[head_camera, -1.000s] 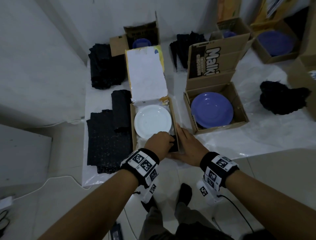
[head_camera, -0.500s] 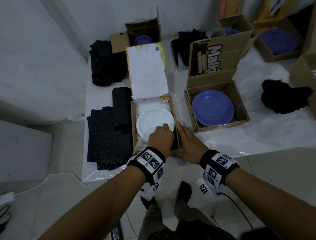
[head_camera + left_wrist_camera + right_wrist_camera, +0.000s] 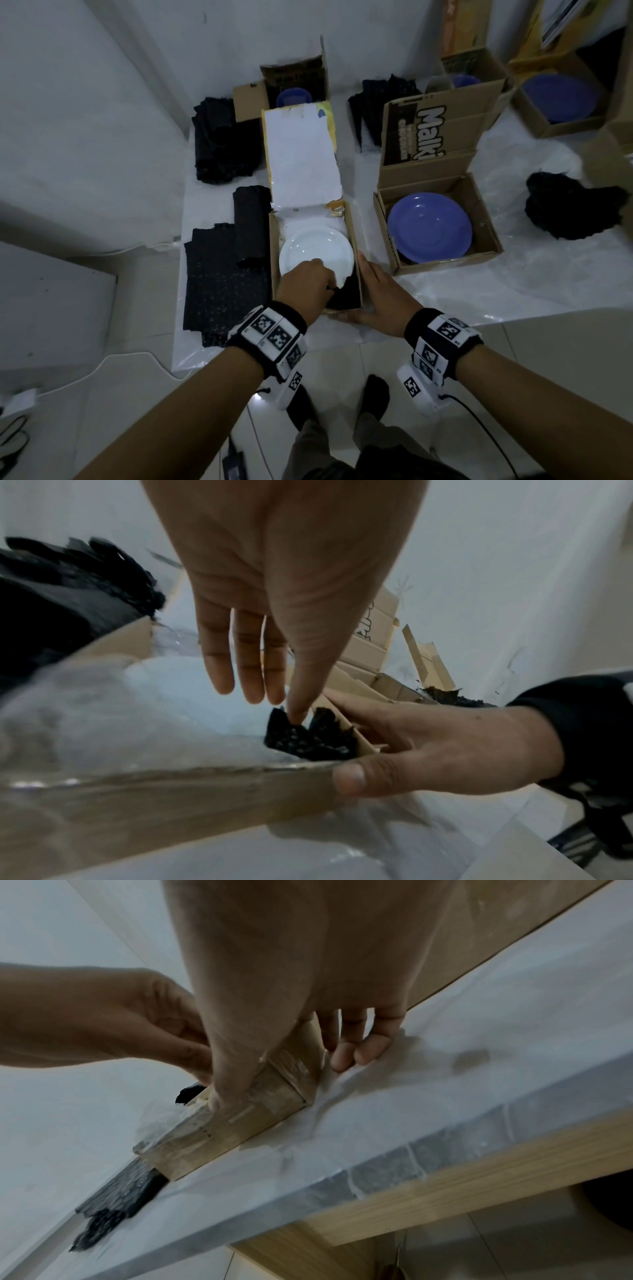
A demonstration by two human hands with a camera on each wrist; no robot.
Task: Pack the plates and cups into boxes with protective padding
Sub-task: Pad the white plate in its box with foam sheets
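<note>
A white plate (image 3: 317, 251) lies in the narrow cardboard box (image 3: 354, 240) at the table's near edge. Black padding (image 3: 346, 294) fills the box's near right corner beside the plate. My left hand (image 3: 306, 282) reaches into the box over the plate's near rim. In the left wrist view its fingers (image 3: 251, 666) are straight and the thumb presses down into the black padding (image 3: 308, 739). My right hand (image 3: 378, 296) grips the box's near right corner, thumb on the front wall (image 3: 349, 777) and fingers (image 3: 356, 1047) along the right side.
A second box (image 3: 489, 236) with a blue plate (image 3: 430, 228) stands just right. Black padding sheets (image 3: 224, 284) lie to the left and a black heap (image 3: 568, 209) far right. More boxes with blue dishes (image 3: 558, 97) stand behind. The open white lid (image 3: 301, 161) stands behind the plate.
My left hand has moved forward from the box's near edge to over the plate's rim and now presses the black padding into the corner. The right hand has stayed on the box.
</note>
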